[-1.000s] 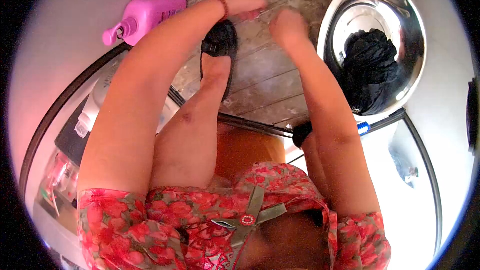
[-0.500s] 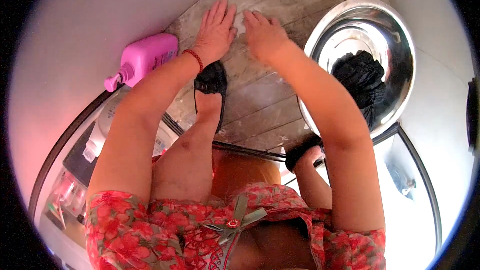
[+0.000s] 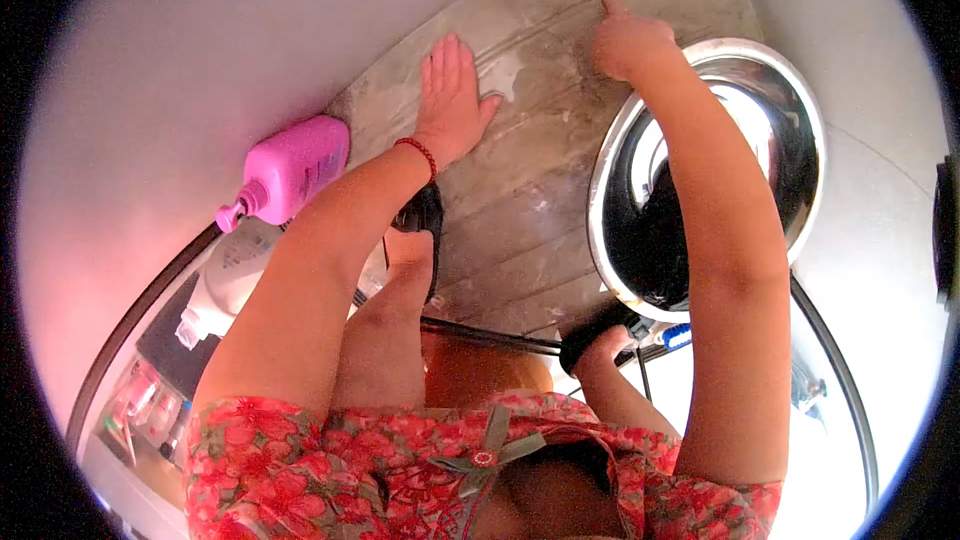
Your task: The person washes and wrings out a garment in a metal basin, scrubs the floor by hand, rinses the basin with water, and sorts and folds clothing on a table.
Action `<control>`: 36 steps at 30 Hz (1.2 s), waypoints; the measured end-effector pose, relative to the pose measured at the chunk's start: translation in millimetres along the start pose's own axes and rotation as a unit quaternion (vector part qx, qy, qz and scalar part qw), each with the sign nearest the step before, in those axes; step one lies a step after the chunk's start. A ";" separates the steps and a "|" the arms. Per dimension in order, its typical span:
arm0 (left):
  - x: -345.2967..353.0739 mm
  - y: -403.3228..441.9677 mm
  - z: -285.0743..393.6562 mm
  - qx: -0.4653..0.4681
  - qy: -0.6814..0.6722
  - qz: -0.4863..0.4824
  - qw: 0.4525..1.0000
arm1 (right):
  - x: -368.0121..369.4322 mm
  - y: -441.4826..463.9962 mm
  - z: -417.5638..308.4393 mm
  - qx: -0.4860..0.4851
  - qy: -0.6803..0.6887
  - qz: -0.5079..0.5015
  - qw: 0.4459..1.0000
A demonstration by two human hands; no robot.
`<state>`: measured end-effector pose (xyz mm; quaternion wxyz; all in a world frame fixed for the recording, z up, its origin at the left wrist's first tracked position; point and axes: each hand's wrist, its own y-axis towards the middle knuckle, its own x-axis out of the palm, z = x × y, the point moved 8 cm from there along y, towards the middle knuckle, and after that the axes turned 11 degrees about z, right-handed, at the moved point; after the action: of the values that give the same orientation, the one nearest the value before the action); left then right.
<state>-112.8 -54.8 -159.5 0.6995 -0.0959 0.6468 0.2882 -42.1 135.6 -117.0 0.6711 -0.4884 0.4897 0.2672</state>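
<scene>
My left hand [image 3: 452, 105] lies flat on the wet, grey-brown, plank-patterned floor [image 3: 530, 180], fingers stretched and thumb spread. It wears a red beaded bracelet [image 3: 418, 152]. Farther right, by the far rim of a shiny steel basin [image 3: 605, 155], is my right hand [image 3: 632, 42]. Its index finger points forward while the others look bent and partly hidden; nothing shows in it. Black cloth [image 3: 645, 250] lies in the basin, partly covered by my right forearm. Between my hands the floor has a shiny pale patch [image 3: 500, 70] and faint wrinkle-like lines.
A pink pump bottle [image 3: 298, 168] lies on its side by the left wall. Close below it is a white bottle [image 3: 228, 275]. My feet in black shoes [image 3: 420, 210] flank the near floor. A blue-and-white object [image 3: 677, 336] sits below the basin. Pale walls curve around both sides.
My hands have moved apart: the right one went right toward the basin's far rim, the left slightly right and nearer me. The view shifted slightly, and the right forearm now crosses the basin.
</scene>
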 end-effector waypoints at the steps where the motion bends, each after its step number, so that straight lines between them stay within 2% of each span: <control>1: 0.2 1.2 -0.2 -0.012 -0.013 -0.009 1.000 | -1.9 -1.0 4.0 -0.012 -0.012 -0.006 1.000; 5: -0.5 2.8 -4.0 -0.012 -0.012 0.008 1.000 | -2.1 -9.0 -5.6 0.011 -0.001 0.025 1.000; 8: -5.5 16.2 10.0 -0.004 0.001 -0.014 1.000 | 8.7 -9.4 -12.2 -0.010 -0.004 0.042 0.999; 10: 0.1 41.0 34.1 0.098 -0.040 -0.027 0.994 | 15.7 -3.9 -14.7 -0.016 0.064 0.027 0.997; 14: 13.5 80.0 64.1 0.147 0.024 -0.038 0.988 | 17.3 -10.7 -50.7 -0.023 0.104 0.064 0.992; 16: 10.9 84.1 71.4 0.135 0.080 0.057 0.986 | 17.4 -29.6 -60.1 0.032 0.189 0.066 0.979; 17: 11.7 84.3 70.4 0.136 0.081 0.058 0.986 | 21.5 -35.6 -64.8 0.032 0.189 0.068 0.979; 20: 6.2 88.7 74.4 0.190 0.034 0.004 0.981 | 32.8 -52.5 -75.0 0.050 0.190 0.043 0.980; 22: 6.1 85.1 95.1 0.359 -0.057 -0.047 0.930 | 22.3 -63.2 -75.8 0.064 0.151 0.028 0.986; 23: 4.7 83.9 92.1 0.362 -0.056 -0.051 0.929 | 21.5 -61.2 -75.8 0.065 0.155 0.028 0.985; 25: -12.2 86.9 72.0 0.267 -0.125 0.021 0.955 | 7.9 -55.4 -84.4 -0.019 0.101 0.106 0.989; 26: -15.8 76.5 66.0 0.268 -0.125 0.020 0.955 | 9.7 -51.9 -85.9 -0.019 0.103 0.106 0.989; 28: -19.2 53.7 12.3 0.041 -0.162 0.041 0.985 | 7.2 -45.3 -109.3 -0.120 0.085 0.160 0.976; 29: -20.7 33.9 -7.1 0.031 -0.144 0.046 0.988 | 13.8 -38.5 -115.9 -0.119 0.087 0.160 0.976; 31: -27.3 6.2 -32.4 0.022 -0.124 0.049 0.991 | 16.6 -37.3 -151.4 -0.258 0.063 0.188 0.946; 33: -23.6 -7.9 -40.8 0.049 -0.001 0.000 0.999 | 15.3 -35.2 -153.3 -0.249 0.075 0.162 0.952; 34: -25.2 -5.0 -35.8 0.051 0.000 -0.001 0.999 | 11.7 -34.7 -149.5 -0.257 0.082 0.137 0.953; 36: -20.0 0.3 -30.8 -0.008 0.034 -0.022 0.999 | 7.4 -31.7 -135.4 -0.264 0.089 0.109 0.954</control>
<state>-139.1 -75.8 -144.7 0.6825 -0.1255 0.6655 0.2749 -66.4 -1.6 -117.1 0.4390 -0.6136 0.5093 0.4139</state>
